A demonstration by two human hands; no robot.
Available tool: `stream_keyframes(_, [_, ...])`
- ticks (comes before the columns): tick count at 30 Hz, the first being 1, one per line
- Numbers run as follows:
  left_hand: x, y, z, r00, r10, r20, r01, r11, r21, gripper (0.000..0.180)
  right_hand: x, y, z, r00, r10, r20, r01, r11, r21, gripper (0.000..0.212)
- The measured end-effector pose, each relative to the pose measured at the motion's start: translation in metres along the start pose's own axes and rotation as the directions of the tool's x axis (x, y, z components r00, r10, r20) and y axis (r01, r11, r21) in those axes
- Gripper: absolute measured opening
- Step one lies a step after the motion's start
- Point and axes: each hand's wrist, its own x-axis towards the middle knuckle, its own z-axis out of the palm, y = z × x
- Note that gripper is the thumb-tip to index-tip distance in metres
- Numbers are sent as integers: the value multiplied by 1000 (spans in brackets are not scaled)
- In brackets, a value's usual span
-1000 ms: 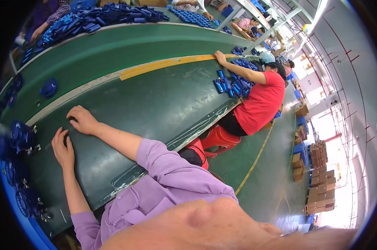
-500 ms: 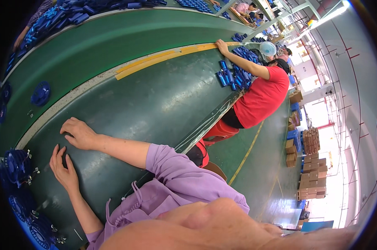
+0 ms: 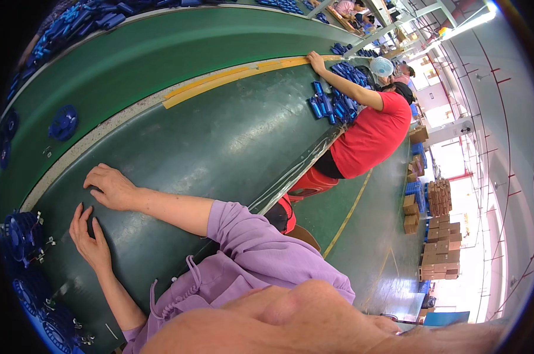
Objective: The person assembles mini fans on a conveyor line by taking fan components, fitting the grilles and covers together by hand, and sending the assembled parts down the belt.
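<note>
My right hand (image 3: 112, 187) rests palm down on the dark green worktable (image 3: 202, 141), its fingers loosely curved and nothing in them. Just below it in the picture lies my left hand (image 3: 91, 241), fingers stretched out and slightly spread, also holding nothing. The two hands are close together but apart. Nearest to the left hand is a stack of round blue plastic fan parts (image 3: 24, 236) with thin wires and small white connectors. Beyond the table's edge a single round blue fan part (image 3: 63, 123) lies on the green conveyor belt (image 3: 131, 71).
More wired blue fan parts (image 3: 57, 330) stand along the lower left. Yellow tape (image 3: 220, 79) runs along the table's far edge. A co-worker in a red shirt (image 3: 370, 138) sits farther along, beside piled blue cylindrical parts (image 3: 332, 103). Another blue pile (image 3: 78, 26) lies across the belt.
The single round fan part on the belt has shifted slightly up and right in the picture. My hands have stayed in place on the table.
</note>
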Motion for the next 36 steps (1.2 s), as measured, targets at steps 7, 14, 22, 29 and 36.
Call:
stream_keyframes(7, [1,1,5,1000,-8,9,8,1000,-9,23,-2,6,-1,1000,-25,-18,24,1000,-17,19])
stream_keyframes(14, [-1,0,1,1000,-15,-10,15,1000,-1,23,0,1,0,1000,-5,-4,5,1000,-25,20])
stream_keyframes(22, [0,4,1,1000,-12,-13,12,1000,-23,24,-1,3,-2,999,-49,-19,48,997,-56,20])
stream_keyframes(29, [1,8,4,1000,-19,-9,19,1000,-18,25,-3,2,-7,1000,-24,-17,23,998,-54,20])
stream_keyframes(36, [-3,2,-3,997,-8,-70,8,1000,-1,24,1,2,6,1000,-8,-12,8,1000,-27,19])
